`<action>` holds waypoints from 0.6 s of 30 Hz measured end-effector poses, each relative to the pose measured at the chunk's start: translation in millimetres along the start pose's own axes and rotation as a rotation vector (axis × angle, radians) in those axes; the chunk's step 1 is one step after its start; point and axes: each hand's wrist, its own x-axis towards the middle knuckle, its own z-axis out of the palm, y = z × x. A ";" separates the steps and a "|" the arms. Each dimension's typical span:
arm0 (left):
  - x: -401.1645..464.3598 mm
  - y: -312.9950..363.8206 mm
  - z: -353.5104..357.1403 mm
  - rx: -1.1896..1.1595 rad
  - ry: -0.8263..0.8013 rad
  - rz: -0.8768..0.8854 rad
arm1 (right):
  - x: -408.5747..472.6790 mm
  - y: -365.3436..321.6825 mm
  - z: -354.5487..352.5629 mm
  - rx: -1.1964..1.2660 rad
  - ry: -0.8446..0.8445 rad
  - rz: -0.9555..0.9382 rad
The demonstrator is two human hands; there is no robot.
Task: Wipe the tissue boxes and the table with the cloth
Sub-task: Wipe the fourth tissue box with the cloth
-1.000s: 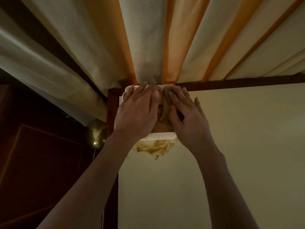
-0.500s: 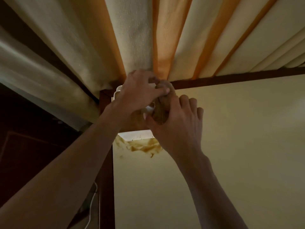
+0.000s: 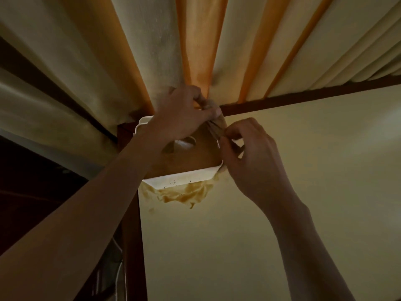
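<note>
One tissue box (image 3: 186, 161); one cloth (image 3: 213, 124); two hands: left hand (image 3: 180, 118), right hand (image 3: 249, 157); one bench (image 3: 282, 192); one curtain (image 3: 152, 51); one stain (image 3: 184, 194).

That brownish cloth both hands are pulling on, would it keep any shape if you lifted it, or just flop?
Probably flop: the cloth bunches into thin folds where the left hand and right hand pinch it. It likely weighs little, since fingertips alone hold it. It seems unlikely to slip, being gathered tightly, though its texture is too dim to judge.

We see the left hand (image 3: 180, 118) and right hand (image 3: 249, 157) both pinching the cloth (image 3: 214, 127) above the tissue box (image 3: 186, 177), mid-frame.
</note>
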 end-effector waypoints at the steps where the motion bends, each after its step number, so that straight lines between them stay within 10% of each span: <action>1: 0.0 1.2 2.4 -0.027 -0.015 -0.026 | 0.1 0.4 -1.8 0.023 0.009 0.010; 18: -24.3 -22.2 27.6 0.397 -0.001 0.152 | -4.0 26.2 49.3 0.910 0.063 0.366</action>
